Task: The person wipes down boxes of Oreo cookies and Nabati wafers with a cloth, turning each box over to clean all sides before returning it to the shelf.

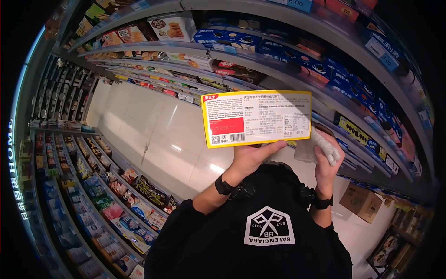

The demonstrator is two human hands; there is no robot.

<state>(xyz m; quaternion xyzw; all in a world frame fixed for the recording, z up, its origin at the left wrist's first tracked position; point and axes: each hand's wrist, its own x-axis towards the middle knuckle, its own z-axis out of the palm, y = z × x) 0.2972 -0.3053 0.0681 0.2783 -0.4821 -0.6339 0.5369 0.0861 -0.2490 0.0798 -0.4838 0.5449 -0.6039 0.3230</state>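
Observation:
In the middle of the head view is a yellow-edged wafer box (259,120), its printed back panel facing me, with a red label and a barcode at the left. My left hand (253,160) grips it from below, thumb along its lower edge and the other fingers hidden behind it. Just right of the box, my right hand (328,160) is closed around a crumpled pale cloth (305,149), part of which hangs down beside the fingers. The cloth comes close to the box's lower right corner.
Curved store shelves (278,18) with blue cookie boxes (227,38) run across the top and right. Packaged snacks fill another shelf (107,195) at the left. A tiled floor (153,125) lies between. A cardboard carton (360,202) sits on the floor at the lower right.

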